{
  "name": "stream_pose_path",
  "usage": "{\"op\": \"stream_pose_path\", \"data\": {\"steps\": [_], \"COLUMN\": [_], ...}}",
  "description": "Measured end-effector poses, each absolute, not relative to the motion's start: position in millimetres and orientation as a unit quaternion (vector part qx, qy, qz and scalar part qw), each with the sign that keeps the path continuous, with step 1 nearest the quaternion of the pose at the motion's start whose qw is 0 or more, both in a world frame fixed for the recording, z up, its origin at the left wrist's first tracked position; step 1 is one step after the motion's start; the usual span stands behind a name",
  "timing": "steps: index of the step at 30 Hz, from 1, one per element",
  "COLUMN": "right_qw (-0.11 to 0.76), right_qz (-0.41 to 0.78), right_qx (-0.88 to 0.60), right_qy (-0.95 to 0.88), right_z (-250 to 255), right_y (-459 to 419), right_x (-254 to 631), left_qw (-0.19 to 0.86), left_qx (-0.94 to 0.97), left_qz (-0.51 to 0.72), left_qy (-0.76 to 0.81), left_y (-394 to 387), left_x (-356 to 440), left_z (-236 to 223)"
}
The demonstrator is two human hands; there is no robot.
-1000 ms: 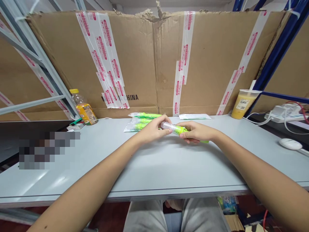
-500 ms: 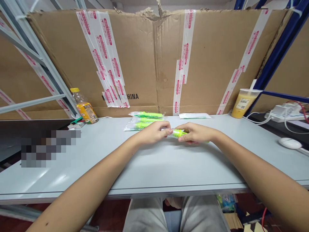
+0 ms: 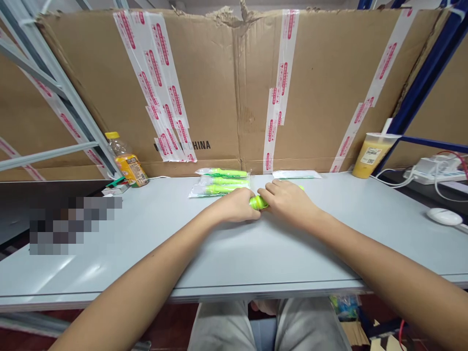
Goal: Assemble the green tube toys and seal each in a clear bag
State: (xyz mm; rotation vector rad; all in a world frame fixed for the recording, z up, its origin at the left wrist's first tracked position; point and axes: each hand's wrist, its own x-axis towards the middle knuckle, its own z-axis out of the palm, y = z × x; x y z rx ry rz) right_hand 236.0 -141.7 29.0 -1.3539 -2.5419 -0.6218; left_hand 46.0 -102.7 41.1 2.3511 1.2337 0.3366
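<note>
Both my hands meet on a bright green marker (image 3: 258, 202) low over the grey table (image 3: 256, 248). My left hand (image 3: 236, 208) is curled round its left end, where the clear cap seen before is hidden by the fingers. My right hand (image 3: 287, 201) wraps the green barrel, whose far tip peeks out past the knuckles. Just behind the hands lie three more green markers in clear wrappers (image 3: 219, 183), side by side.
A taped cardboard wall (image 3: 234, 87) closes the back of the table. A yellow-capped drink bottle (image 3: 126, 161) stands at the back left, a cup of orange drink (image 3: 373, 153) at the back right. A flat white packet (image 3: 296, 174), a mouse (image 3: 444, 216) and a power strip (image 3: 431, 168) lie to the right.
The hands have closed together over the marker and sunk toward the table. The clear cap that showed between them is now covered by my left fingers.
</note>
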Motion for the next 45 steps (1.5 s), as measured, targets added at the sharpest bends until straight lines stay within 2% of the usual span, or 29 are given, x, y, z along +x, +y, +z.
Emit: {"op": "stream_pose_path", "data": {"steps": [3, 8, 11, 13, 14, 16, 18, 21, 23, 24, 26, 30, 33, 36, 37, 39, 42, 44, 45], "right_qw": [0.079, 0.050, 0.039, -0.023, -0.037, -0.004, 0.055, 0.105, 0.115, 0.110, 0.077, 0.027, -0.003, -0.074, -0.069, -0.020, 0.056, 0.085, 0.090], "right_qz": [-0.214, -0.112, 0.062, 0.248, 0.297, 0.253, 0.074, -0.177, -0.237, -0.240, -0.209, -0.110, 0.047, 0.219, 0.220, 0.120, -0.106, -0.190, -0.207], "right_qx": [-0.514, -0.609, -0.616, -0.558, -0.534, -0.543, -0.589, -0.576, -0.545, -0.540, -0.553, -0.610, -0.605, -0.545, -0.541, -0.557, -0.546, -0.522, -0.518], "right_qy": [-0.827, -0.784, -0.785, -0.792, -0.791, -0.801, -0.803, -0.791, -0.796, -0.799, -0.803, -0.784, -0.795, -0.806, -0.809, -0.822, -0.829, -0.827, -0.825], "right_z": [27.7, 33.0, 39.8, 42.7, 43.3, 42.7, 40.5, 36.0, 32.4, 30.7, 28.8, 33.8, 42.2, 45.7, 44.8, 40.1, 29.5, 23.8, 22.1], "right_y": [-145.1, -148.8, -148.9, -148.4, -148.2, -148.3, -148.9, -149.8, -149.4, -149.0, -148.2, -148.7, -148.1, -144.9, -143.6, -140.9, -136.9, -134.6, -133.9], "right_x": [227.7, 225.4, 234.7, 243.0, 246.1, 248.0, 243.2, 229.7, 222.2, 219.7, 217.2, 220.4, 230.7, 242.3, 244.5, 244.8, 236.7, 229.4, 226.2], "left_qw": [0.161, -0.088, -0.142, -0.150, -0.149, -0.137, -0.084, 0.108, 0.222, 0.242, 0.212, -0.009, -0.122, -0.141, -0.133, -0.077, 0.148, 0.298, 0.331], "left_qx": [0.854, 0.881, 0.902, 0.917, 0.920, 0.915, 0.896, 0.852, 0.824, 0.818, 0.821, 0.858, 0.889, 0.906, 0.905, 0.891, 0.841, 0.800, 0.789], "left_qz": [0.148, 0.143, 0.115, 0.111, 0.115, 0.126, 0.138, 0.130, 0.090, 0.067, 0.044, 0.066, 0.077, 0.081, 0.083, 0.093, 0.080, 0.057, 0.056], "left_qy": [0.471, 0.443, 0.392, 0.353, 0.344, 0.359, 0.415, 0.496, 0.513, 0.517, 0.529, 0.510, 0.435, 0.391, 0.396, 0.438, 0.515, 0.517, 0.515], "left_y": [-110.9, -126.7, -133.1, -135.8, -136.4, -135.6, -132.0, -125.6, -123.9, -124.3, -127.5, -138.3, -146.0, -148.3, -147.1, -142.1, -132.0, -127.2, -125.9], "left_x": [54.4, 67.1, 71.6, 74.3, 75.4, 76.9, 76.4, 72.0, 69.3, 68.7, 69.1, 73.6, 78.4, 83.8, 85.0, 84.8, 77.7, 71.5, 69.0], "left_z": [41.3, 39.3, 35.0, 32.8, 32.3, 33.2, 36.9, 47.1, 54.1, 56.5, 57.7, 47.9, 38.4, 34.1, 34.3, 36.9, 44.6, 49.7, 51.4]}}
